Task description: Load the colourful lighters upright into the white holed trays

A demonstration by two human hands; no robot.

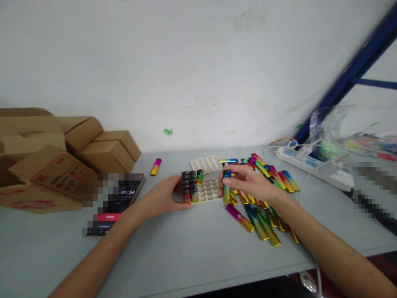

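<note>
A white tray with round-cornered pockets (208, 191) lies on the table, its left columns filled with upright lighters (189, 182) with black tops. One green lighter (200, 176) stands at the back of the third column. My left hand (169, 194) steadies the tray's left side, thumb along the front and fingers behind the lighters. Pinched in my right hand (245, 180), just right of the tray, is an upright blue-to-yellow lighter (227, 188). Loose shiny multicoloured lighters (262, 221) lie in a heap under and around my right hand.
Behind the tray lies a second white tray (206, 163). A lone purple-yellow lighter (155, 167) is at the back left. Cardboard boxes (108, 151) and a phone (119, 198) sit left. At right are a power strip (314, 167) with cables and a clear plastic bag (331, 128).
</note>
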